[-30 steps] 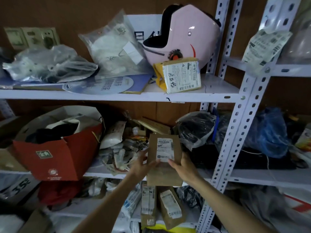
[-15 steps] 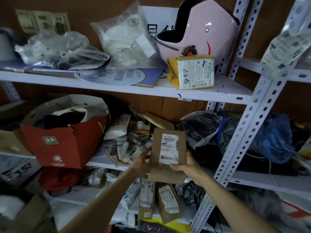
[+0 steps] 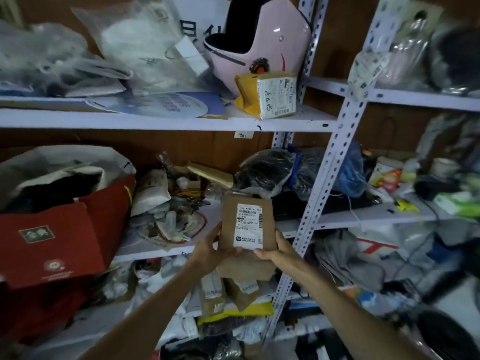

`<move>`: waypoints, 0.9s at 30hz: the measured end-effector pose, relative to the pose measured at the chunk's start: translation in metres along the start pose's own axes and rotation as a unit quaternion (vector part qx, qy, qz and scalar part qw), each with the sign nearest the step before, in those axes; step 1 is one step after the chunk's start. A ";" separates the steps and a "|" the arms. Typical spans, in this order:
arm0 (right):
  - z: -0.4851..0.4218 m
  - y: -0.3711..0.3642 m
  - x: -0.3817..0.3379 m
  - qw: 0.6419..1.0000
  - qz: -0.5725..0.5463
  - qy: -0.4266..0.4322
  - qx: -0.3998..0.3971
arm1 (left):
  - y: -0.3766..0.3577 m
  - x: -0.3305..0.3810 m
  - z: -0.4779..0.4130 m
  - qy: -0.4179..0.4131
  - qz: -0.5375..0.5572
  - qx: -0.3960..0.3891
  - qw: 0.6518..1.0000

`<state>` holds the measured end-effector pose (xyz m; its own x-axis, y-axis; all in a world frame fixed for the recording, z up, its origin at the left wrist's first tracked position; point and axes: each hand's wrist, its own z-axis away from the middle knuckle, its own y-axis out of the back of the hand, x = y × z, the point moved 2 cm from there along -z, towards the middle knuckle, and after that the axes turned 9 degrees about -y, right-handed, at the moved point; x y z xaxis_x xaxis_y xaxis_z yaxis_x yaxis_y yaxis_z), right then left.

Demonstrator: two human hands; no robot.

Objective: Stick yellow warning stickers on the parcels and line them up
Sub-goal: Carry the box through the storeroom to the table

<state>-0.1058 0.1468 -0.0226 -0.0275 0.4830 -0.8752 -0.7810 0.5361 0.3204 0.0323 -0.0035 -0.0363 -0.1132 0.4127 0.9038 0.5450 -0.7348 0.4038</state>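
I hold a flat brown paper parcel (image 3: 246, 229) with a white shipping label upright in front of the middle shelf. My left hand (image 3: 207, 249) grips its lower left edge with the thumb across the front. At the lower right corner, my right hand (image 3: 276, 249) grips it from beneath. A yellow parcel (image 3: 265, 97) with a white label stands on the upper shelf. More brown labelled parcels (image 3: 239, 289) lie on the lower shelf under my hands. No yellow sticker shows on the held parcel.
White metal shelving (image 3: 161, 123) with a perforated upright (image 3: 330, 162) to the right of the parcel. A pink helmet (image 3: 262, 40) and plastic bags (image 3: 145, 45) crowd the upper shelf. A red paper bag (image 3: 57, 237) fills the middle shelf's left; dark bagged goods (image 3: 262, 172) sit behind the parcel.
The view has swung right and closer to the shelves. Both hands have slid down to the parcel's lower edge, and the parcel is held slightly farther right.
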 end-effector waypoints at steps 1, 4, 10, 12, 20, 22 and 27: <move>0.010 0.001 0.003 1.000 -0.015 -0.010 0.010 | -0.003 0.003 0.001 -0.008 0.004 -0.010 1.000; 0.042 0.012 0.013 0.997 -0.048 -0.016 0.061 | -0.018 0.024 0.005 -0.032 0.021 -0.031 0.999; 0.124 0.054 0.045 0.975 -0.111 -0.013 0.191 | -0.083 0.073 0.018 -0.059 0.045 -0.136 0.988; 0.154 0.076 0.061 0.962 -0.135 -0.019 0.238 | -0.115 0.091 0.025 -0.070 0.076 -0.178 0.979; 0.343 0.147 0.151 0.872 -0.204 -0.049 0.442 | -0.267 0.198 0.121 -0.165 0.148 -0.373 0.901; 0.403 0.149 0.173 0.844 -0.223 -0.060 0.485 | -0.308 0.223 0.161 -0.184 0.143 -0.433 0.871; 0.552 0.142 0.225 0.768 -0.235 -0.103 0.587 | -0.385 0.280 0.272 -0.217 0.117 -0.539 0.805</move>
<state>0.1218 0.7140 0.0265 0.2797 0.0797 -0.9568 0.4291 0.8811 0.1989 0.0170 0.5414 0.0231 0.3169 0.1718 0.9328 -0.5559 -0.7632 0.3294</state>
